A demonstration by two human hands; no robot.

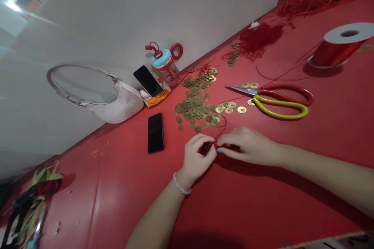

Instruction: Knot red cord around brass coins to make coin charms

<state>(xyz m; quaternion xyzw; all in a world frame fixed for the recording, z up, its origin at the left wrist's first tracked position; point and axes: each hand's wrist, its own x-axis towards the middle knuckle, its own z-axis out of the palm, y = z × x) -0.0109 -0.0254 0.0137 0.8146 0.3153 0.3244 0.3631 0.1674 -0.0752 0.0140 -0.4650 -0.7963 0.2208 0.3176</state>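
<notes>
My left hand (197,157), with a beaded bracelet at the wrist, pinches a red cord (215,144). Fingertip to fingertip with it, my right hand (247,146) is closed on the same cord, its thumb nail blue-green. A small dark red bunch shows inside the curl of my left fingers, too hidden to make out. From the pinch a loop of the cord runs up toward the pile of brass coins (193,105) with square holes. Scissors (254,92) with one red and one yellow handle lie above my right hand, beside a few loose coins.
A black phone (156,133) lies left of the coins. Behind are a white handbag (122,105), another phone (148,81) on an orange packet (159,98), and a cup (169,71). At the right stand a red ribbon spool (336,51) and tangled red cords (260,41).
</notes>
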